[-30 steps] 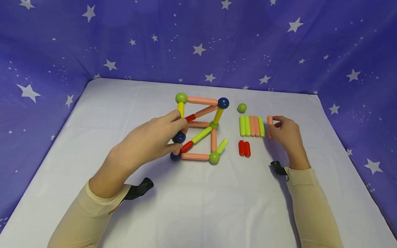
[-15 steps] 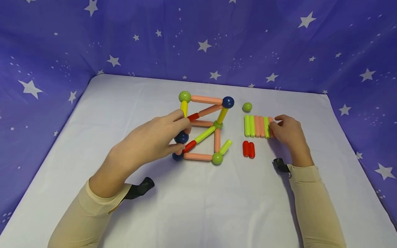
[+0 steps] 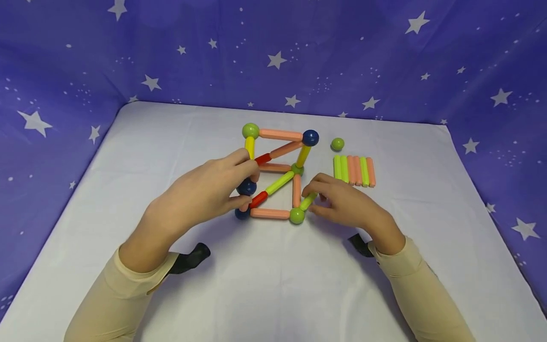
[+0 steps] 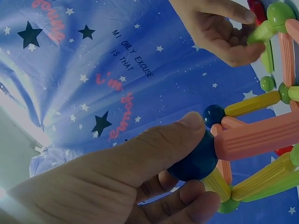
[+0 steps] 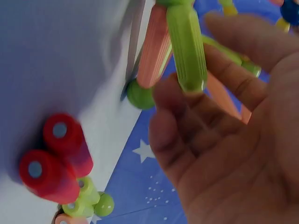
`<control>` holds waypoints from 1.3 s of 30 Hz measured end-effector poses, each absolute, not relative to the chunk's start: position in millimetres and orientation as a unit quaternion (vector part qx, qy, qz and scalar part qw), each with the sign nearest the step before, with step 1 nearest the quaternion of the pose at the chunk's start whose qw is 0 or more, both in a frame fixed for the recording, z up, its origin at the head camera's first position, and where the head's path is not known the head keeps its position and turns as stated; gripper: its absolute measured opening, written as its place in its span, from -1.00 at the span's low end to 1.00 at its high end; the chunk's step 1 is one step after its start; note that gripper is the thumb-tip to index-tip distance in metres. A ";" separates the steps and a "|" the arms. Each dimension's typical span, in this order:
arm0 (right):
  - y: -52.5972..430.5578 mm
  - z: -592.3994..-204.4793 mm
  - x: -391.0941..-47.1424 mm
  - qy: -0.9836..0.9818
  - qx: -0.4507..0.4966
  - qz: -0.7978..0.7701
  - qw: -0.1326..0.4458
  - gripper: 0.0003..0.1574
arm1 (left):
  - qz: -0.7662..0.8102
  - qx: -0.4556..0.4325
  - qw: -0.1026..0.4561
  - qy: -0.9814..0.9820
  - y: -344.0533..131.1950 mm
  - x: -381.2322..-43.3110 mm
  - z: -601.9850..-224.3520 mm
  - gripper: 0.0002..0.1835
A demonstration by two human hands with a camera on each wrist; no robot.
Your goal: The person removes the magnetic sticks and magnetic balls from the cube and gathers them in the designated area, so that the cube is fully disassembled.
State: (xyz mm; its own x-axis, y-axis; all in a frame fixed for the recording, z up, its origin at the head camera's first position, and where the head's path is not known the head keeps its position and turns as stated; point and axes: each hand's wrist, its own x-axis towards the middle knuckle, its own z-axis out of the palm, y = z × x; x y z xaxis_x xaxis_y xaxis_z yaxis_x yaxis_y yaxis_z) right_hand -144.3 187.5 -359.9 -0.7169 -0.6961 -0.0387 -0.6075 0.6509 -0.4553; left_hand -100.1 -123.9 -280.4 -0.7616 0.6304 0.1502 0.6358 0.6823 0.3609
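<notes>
My left hand (image 3: pixel 209 190) pinches a dark blue ball (image 4: pixel 194 158) between thumb and fingers, at the near upper corner of a frame of magnetic rods and balls. A pink rod (image 4: pixel 257 135) runs from that ball. Around a short light-green rod (image 5: pixel 187 49) at the frame's front right corner is my right hand (image 3: pixel 339 202), thumb and fingers spread on either side. The thumb stands apart from the rod, and the fingertips are right at its lower end. That rod leans up from a green ball (image 3: pixel 297 215). Part of the frame is hidden behind my left hand.
A row of green and pink rods (image 3: pixel 353 171) lies right of the frame, with a loose green ball (image 3: pixel 337 144) behind it. Two short red rods (image 5: pixel 51 163) lie beside my right hand, hidden in the head view. A starry blue cloth (image 3: pixel 273 57) hangs behind the white table (image 3: pixel 265 285).
My right hand set a pink rod at the right end of the row, let go, and moved left to the short green rod. My left hand keeps its grip on the blue ball.
</notes>
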 end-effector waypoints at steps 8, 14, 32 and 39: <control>188.1 -359.4 -122.1 0.907 -0.380 -0.161 0.085 -0.76 | -0.196 -0.344 0.002 -0.918 -124.3 -98.9 -279.2 -0.61; 208.0 -362.7 -117.3 0.908 -0.367 -0.184 0.078 -0.84 | -0.197 -0.341 0.006 -0.919 -125.3 -99.0 -278.9 -0.60; 265.1 -377.7 -137.8 0.978 -0.042 -0.174 0.111 -0.66 | -0.199 -0.342 0.006 -0.919 -126.2 -97.9 -280.1 -0.60; 264.6 -383.2 -140.8 0.970 -0.040 -0.200 0.129 -0.63 | -0.194 -0.344 0.007 -0.919 -124.6 -99.1 -280.1 -0.61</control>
